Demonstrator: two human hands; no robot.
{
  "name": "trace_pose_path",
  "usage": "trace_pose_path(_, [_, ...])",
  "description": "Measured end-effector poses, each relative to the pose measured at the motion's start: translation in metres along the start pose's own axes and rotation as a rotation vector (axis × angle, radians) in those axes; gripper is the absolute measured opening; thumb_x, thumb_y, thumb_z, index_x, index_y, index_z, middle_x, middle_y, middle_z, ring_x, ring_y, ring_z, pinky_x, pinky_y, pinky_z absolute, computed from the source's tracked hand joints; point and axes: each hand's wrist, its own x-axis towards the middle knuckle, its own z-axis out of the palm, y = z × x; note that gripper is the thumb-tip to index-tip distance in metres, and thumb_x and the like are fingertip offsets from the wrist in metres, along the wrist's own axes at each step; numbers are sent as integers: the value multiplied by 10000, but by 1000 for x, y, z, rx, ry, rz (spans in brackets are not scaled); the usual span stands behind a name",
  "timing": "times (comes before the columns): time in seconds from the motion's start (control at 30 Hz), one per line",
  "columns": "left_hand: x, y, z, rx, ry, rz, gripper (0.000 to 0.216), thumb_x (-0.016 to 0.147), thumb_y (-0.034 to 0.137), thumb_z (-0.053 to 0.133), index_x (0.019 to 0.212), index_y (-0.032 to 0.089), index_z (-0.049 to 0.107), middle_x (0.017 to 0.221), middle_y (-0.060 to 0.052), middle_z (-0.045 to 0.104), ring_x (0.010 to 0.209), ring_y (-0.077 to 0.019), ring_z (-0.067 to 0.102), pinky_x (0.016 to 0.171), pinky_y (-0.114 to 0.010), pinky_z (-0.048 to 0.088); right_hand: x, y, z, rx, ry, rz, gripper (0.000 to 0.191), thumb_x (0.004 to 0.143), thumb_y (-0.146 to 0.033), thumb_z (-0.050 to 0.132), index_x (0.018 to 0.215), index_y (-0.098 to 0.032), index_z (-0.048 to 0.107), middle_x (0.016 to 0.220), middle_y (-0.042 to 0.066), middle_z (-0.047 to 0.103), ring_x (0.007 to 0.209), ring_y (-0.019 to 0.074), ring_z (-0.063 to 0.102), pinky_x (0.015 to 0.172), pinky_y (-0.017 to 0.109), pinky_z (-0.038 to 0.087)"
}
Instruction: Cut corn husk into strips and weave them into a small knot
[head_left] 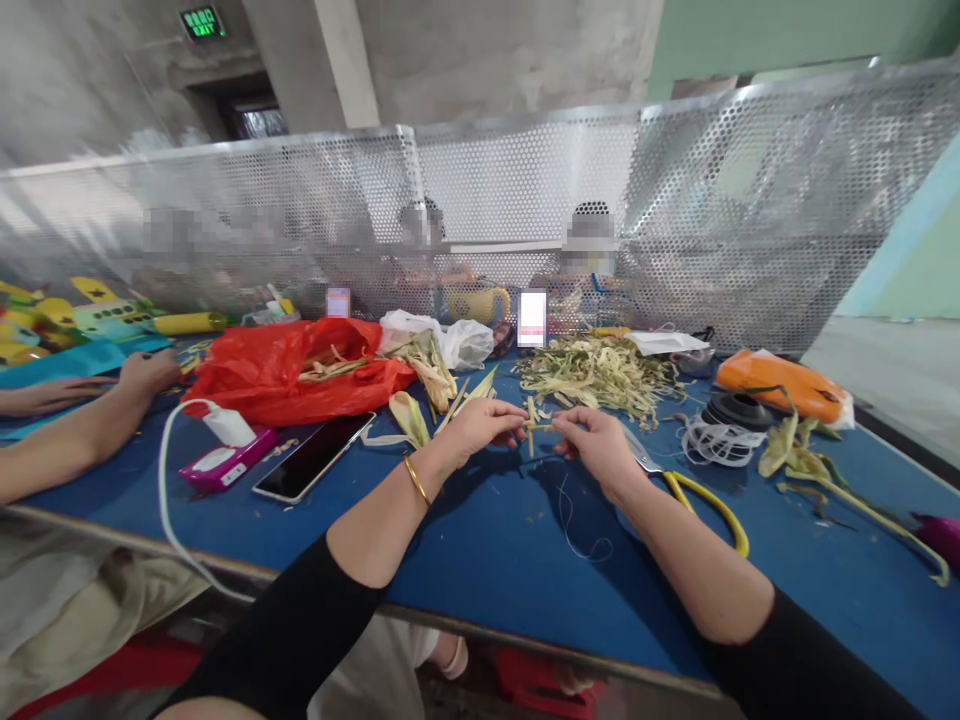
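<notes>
Fingers (512, 414) of left hand (480, 428), right hand (598, 442) pinch husk strip (537, 427); scissors (701, 497) beside (phone (315, 456) leftward).

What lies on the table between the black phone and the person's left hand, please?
A pale dried leaf lies between the black phone and the left hand, as the head view shows; it and the right hand pinch a leaf-strip bundle.

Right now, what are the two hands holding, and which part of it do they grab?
A small piece of dried husk. The left hand pinches its left side and the right hand pinches its right side.
</notes>
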Motion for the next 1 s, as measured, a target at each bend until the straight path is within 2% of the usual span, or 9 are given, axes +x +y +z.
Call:
trace_pose_path(0.1, [-3, 5, 3, -39, -1, -5, 186, 807, 231, 641, 946, 148, 734, 744, -45, 720, 569, -104, 614, 612, -233, 471, 0, -5, -3, -36, -44, -20, 170, 649, -338, 687, 604, -198, 601, 493, -14, 596, 477, 146, 569, 481, 255, 436])
trace_pose_path(0.23, [-8, 9, 5, -87, -37, -70, 372, 850, 473, 585, 933, 140, 727, 760, -68, 735, 585, -129, 640, 571, -234, 451, 1, -12, -10, -94, -66, -85, 167, 672, -337, 683, 608, -201, 610, 512, -9, 620, 515, 152, 580, 545, 277, 467])
trace_pose_path(0.3, [-9, 9, 4, -158, -82, -129, 410, 819, 525, 610, 929, 144, 715, 759, -74, 740, 599, -150, 659, 601, -257, 483, 2, -14, -12, -143, -94, -152, 171, 702, -351, 668, 637, -202, 616, 539, -6, 633, 535, 157, 586, 565, 284, 471])
trace_pose_path(0.43, [-9, 9, -2, -323, -221, -257, 282, 734, 388, 734, 876, 148, 693, 809, -82, 749, 668, -184, 697, 663, -298, 537, 1, -14, -15, -238, -126, -321, 175, 762, -360, 632, 697, -197, 619, 610, 6, 646, 605, 168, 612, 612, 292, 477])
trace_pose_path(0.67, [-5, 10, -10, -446, -321, -215, 359, 645, 155, 726, 999, 163, 667, 836, -73, 756, 748, -207, 722, 738, -313, 541, -2, -19, -19, -343, -127, -528, 155, 834, -322, 598, 748, -197, 627, 726, 28, 633, 691, 176, 599, 654, 303, 469])
trace_pose_path(0.77, [-5, 10, -10, -451, -376, -230, 293, 685, 248, 724, 956, 142, 685, 818, -84, 754, 746, -205, 720, 771, -315, 532, -4, -22, -19, -344, -165, -547, 151, 844, -313, 593, 751, -199, 627, 742, 30, 631, 699, 173, 591, 659, 301, 466])
trace_pose_path(0.87, [-6, 8, -5, -438, -400, -230, 309, 715, 358, 743, 933, 142, 702, 812, -82, 751, 708, -179, 710, 730, -288, 531, -4, -22, -18, -361, -190, -554, 158, 849, -319, 590, 750, -201, 628, 740, 30, 627, 708, 173, 584, 668, 301, 461])
trace_pose_path(1.0, [-7, 2, 6, -444, -335, -178, 306, 699, 332, 780, 942, 160, 710, 835, -70, 749, 673, -135, 693, 663, -234, 516, -1, -17, -19, -392, -163, -550, 160, 850, -319, 588, 749, -204, 633, 805, 49, 629, 762, 181, 586, 676, 299, 476])
